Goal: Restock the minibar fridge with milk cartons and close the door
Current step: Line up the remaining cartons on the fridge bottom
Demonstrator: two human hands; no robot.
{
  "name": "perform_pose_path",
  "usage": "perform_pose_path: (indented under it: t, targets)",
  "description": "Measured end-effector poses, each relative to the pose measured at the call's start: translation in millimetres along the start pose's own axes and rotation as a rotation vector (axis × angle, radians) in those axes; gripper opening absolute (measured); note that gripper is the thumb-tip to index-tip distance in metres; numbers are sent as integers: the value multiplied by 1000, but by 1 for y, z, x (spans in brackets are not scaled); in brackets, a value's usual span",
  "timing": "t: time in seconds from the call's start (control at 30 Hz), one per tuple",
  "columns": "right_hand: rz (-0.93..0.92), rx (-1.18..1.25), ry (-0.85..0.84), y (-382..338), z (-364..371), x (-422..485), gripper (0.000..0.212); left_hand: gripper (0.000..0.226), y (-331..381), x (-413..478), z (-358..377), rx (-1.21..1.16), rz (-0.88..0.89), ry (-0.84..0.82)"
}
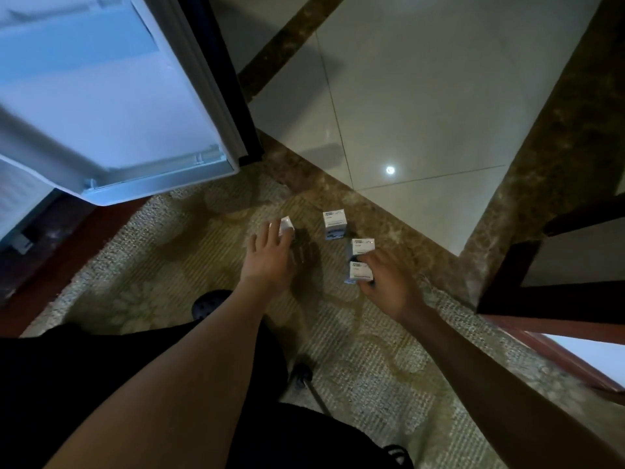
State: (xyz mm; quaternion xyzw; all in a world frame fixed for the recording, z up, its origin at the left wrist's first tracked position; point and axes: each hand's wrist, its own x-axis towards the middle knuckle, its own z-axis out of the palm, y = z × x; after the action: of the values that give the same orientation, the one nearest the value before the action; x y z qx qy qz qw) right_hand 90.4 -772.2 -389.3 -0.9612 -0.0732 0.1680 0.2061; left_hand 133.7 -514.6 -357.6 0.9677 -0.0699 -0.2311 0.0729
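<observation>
Our left hand [267, 258] reaches forward with its fingers bent over the top of a small white milk carton with dark print, the tilted carton [286, 227], which leans on one edge. The blur leaves the hold unclear, but the fingers look wrapped on it rather than lying flat. Our right hand [389, 282] is plainly clamped: thumb and fingers pinch the sides of the near carton [360, 272], another white box of the same kind. Taking one in each hand would, we judge, halve the trips to the shelf. Just behind the right hand's box, touching it or nearly so, stands a third carton [362, 247], upright and untouched. A fourth carton [334, 225] stands apart between the two hands, a little farther out. All four sit on the beige patterned carpet [169, 265] in a loose cluster near the fridge, probably set down there for easy reach. None is in the fridge yet as far as we can see, so the restocking looks barely begun. Up and to the left the white-lined fridge door [135, 113] hangs open, and its lower rail holds nothing we can see. Beyond the carpet lie a brown marble border [389, 211] and glossy pale floor tiles [422, 96].
</observation>
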Motion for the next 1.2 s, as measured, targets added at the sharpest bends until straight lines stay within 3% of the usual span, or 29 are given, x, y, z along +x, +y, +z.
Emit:
perform_pose_path:
  t: [0.13,0.3,0.47,0.63,0.87,1.2]
  targets:
    - [-35,-26,61,7,12,10,45,80,-5,18,4,-92,-106,-7]
    - [-91,-24,150,5,22,12,44,75,-16,34,6,-69,-114,-20]
    - [15,-46,140,-6,25,11,46,64,-11,49,5,-105,-135,-6]
    - [66,61,126,-23,26,8,37,53,-7,54,-2,34,-129,-3]
    - [64,170,60,-59,7,18,39,60,-9,40,-47,106,-18,-60]
    - [-153,280,79,-158,-53,74,44,61,-84,2,-141,35,12,39]
